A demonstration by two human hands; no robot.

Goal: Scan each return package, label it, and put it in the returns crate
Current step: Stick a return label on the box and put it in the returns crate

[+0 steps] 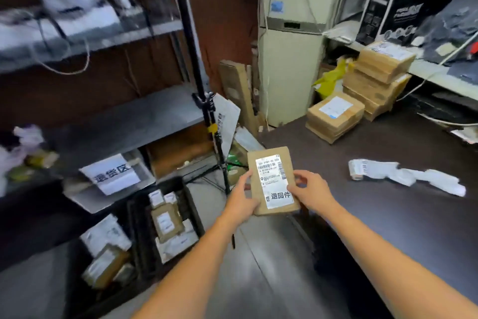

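Package between left hand and right hand, each grip clamped on a side edge

A black tripod pole stands in front of a grey metal shelf. Behind it, a flat cardboard piece leans near the brown wall, next to a tall cream appliance. A yellow bag lies beside the appliance. A black printed box sits on the far ledge.
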